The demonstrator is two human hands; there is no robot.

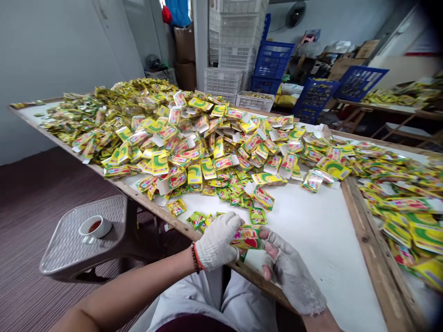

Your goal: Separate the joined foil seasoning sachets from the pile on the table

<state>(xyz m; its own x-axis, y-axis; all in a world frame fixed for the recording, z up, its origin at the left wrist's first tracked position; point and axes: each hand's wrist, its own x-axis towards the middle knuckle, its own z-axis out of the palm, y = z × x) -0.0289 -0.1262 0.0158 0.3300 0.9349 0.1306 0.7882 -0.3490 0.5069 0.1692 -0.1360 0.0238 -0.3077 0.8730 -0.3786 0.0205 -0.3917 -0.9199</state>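
Note:
My left hand (218,243), in a white knit glove, is closed around the left end of a small stack of yellow-green-red sachets (248,237). My right hand (290,272), in a grey fingerless glove, grips the stack's right end with bare fingertips. Both hands hover at the near edge of the white table (311,230). A few loose sachets (199,219) lie just beyond my left hand. A huge pile of the same sachets (194,138) covers the table's far half.
A grey plastic stool (76,240) to my left carries a small white cup (95,227). A wooden strip (367,240) divides this table from another sachet-covered surface (408,216) on the right. White crates (235,41) and blue crates (273,60) stand at the back.

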